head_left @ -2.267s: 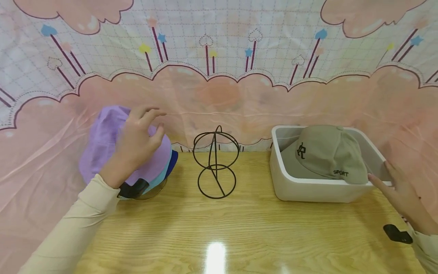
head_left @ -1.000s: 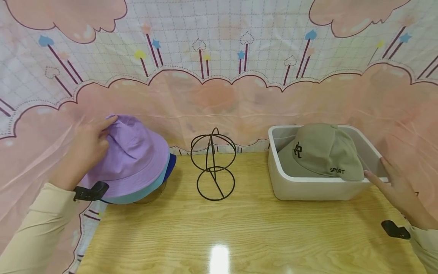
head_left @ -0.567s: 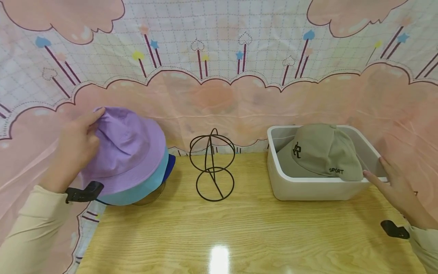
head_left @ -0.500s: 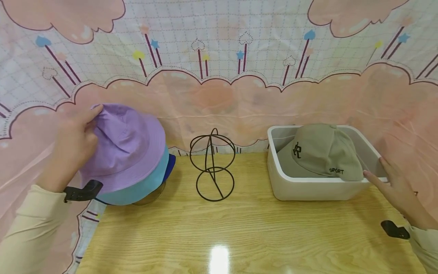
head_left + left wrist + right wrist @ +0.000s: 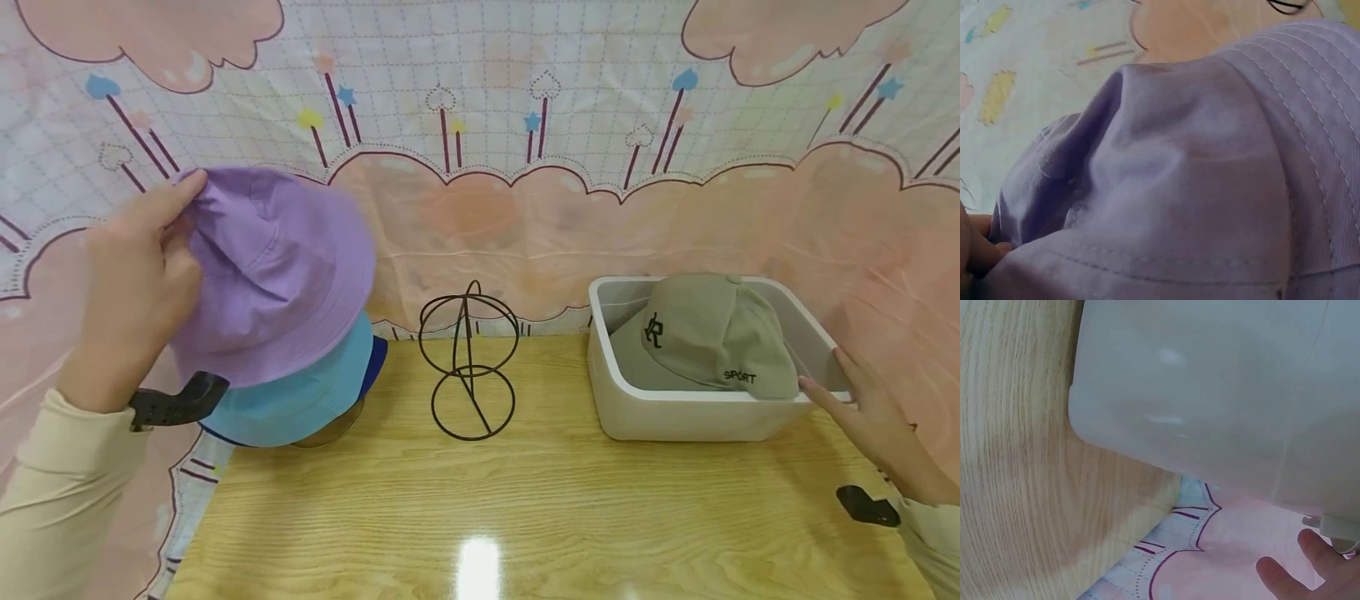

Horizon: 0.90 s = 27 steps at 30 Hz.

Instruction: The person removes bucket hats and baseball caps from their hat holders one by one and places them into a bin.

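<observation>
The lavender bucket hat (image 5: pixel 277 271) had risen over the light-blue hat (image 5: pixel 296 412), its crown pinched in the left hand (image 5: pixel 138 275). I judged a steady, straight lift would leave the lower one undisturbed; the right hand (image 5: pixel 876 410) rested, fingers spread, at the white bin (image 5: pixel 686 421).

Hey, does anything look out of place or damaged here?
Nothing looks spilled or damaged. The purple bucket hat is creased, likely because the left hand pinches its crown. The khaki cap sits tilted in the white bin.

lilac hat (image 5: pixel 281 271); sky-blue hat (image 5: pixel 300 400); black-lettered khaki cap (image 5: pixel 705 333); white bin (image 5: pixel 686 418)
</observation>
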Tool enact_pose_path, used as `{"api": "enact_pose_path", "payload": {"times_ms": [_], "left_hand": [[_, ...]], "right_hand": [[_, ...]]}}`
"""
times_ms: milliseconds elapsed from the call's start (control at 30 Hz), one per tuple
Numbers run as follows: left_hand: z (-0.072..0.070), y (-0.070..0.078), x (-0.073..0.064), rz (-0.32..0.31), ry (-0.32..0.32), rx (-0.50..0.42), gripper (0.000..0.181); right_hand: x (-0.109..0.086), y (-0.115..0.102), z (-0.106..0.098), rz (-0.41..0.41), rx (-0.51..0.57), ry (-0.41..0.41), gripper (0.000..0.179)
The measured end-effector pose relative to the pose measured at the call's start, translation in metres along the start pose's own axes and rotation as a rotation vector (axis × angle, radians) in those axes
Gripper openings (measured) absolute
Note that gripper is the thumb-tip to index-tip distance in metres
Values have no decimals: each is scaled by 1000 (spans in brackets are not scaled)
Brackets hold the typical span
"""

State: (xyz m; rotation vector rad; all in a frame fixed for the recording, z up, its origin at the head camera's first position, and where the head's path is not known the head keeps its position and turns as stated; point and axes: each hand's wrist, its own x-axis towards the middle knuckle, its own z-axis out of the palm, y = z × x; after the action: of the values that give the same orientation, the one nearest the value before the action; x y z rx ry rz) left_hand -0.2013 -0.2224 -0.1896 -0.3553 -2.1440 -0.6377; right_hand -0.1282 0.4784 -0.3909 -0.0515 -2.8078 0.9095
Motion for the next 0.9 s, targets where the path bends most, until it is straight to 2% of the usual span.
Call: {"api": "enact_pose_path", "payload": {"times_ms": [200, 300, 467, 600, 900], "left_hand": [[0, 23, 9, 79, 101, -65, 45], [4, 35, 13, 101, 126, -104, 46], [11, 56, 20, 140, 125, -153, 46], [17, 73, 25, 171, 129, -187, 44], [35, 114, 36, 190, 137, -326, 44]], "right_hand": [[-2, -5, 1, 54, 42, -19, 81], [-2, -6, 0, 67, 30, -20, 83], [-3, -6, -1, 63, 21, -14, 84], [-3, -7, 0, 71, 52, -22, 83], [-3, -9, 2, 37, 54, 11, 82]]}}
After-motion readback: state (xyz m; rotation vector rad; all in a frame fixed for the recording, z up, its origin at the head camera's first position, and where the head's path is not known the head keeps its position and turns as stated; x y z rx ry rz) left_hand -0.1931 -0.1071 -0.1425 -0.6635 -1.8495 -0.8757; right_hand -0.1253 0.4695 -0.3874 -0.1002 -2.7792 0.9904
